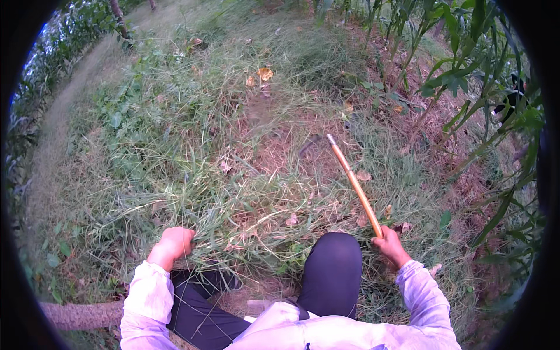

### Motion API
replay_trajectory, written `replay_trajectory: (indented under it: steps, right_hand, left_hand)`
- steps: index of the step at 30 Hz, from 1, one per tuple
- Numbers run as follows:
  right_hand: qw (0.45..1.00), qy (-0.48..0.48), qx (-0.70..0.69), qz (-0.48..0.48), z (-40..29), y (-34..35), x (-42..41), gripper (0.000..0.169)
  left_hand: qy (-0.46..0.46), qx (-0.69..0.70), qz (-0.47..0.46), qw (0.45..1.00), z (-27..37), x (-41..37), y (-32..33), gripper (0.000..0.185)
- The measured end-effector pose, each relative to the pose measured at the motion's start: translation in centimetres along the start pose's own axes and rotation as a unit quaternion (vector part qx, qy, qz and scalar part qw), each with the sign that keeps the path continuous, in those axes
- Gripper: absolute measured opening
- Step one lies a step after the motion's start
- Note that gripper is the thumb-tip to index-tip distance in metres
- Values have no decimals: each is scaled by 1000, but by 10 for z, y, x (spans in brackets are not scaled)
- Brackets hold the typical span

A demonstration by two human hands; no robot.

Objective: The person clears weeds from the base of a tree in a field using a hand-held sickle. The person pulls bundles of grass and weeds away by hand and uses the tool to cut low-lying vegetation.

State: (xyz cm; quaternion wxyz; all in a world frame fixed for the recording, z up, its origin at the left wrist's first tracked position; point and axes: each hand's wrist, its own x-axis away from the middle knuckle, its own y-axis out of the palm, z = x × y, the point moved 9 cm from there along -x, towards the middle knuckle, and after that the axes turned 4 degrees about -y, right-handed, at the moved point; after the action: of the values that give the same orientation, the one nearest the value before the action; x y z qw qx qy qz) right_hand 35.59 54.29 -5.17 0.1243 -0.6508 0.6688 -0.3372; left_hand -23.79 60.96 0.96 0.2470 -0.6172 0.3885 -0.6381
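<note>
My right hand (390, 248) is closed around the lower end of a long wooden handle (356, 188), which slants up and to the left. At its far end is a metal ferrule, with a dark curved blade (309, 145), like a sickle's, blurred over the cut grass. My left hand (176, 243) is closed at the left, with long grass stems (210, 236) coming out from it to the right. The grass partly hides its fingers. Loose grass lies in front of my knees.
Tall leafy maize-like plants (459, 74) stand along the right. A thick branch or trunk (83, 315) lies at the lower left, and a thin trunk (118, 17) rises at the upper left. Yellow dry leaves (265, 73) lie on the grass ahead. A dark object (512, 100) shows behind the plants.
</note>
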Motion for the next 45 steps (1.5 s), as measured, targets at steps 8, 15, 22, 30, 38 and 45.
replay_trajectory:
  steps: [8,15,22,30,38,45]
  right_hand:
    - [921,109,-372,36,-77,146,-247,12]
    - [944,80,-294,-122,-153,291,-309,13]
    - [954,83,-195,-213,-90,199,-254,9]
    - [961,168,32,-217,77,29,105,23]
    - [969,165,-182,-38,-3,71,-13,12]
    - [926,113,-353,76,-51,155,-269,13]
  left_hand:
    - [5,34,59,998,11,32,-26,14]
    - [2,51,10,999,9,32,-16,17]
    - [19,60,28,998,11,27,-22,14]
    - [58,23,-4,998,24,25,-16,9]
    - [46,-31,-2,998,21,25,-15,10]
    - [51,14,37,998,22,32,-23,13]
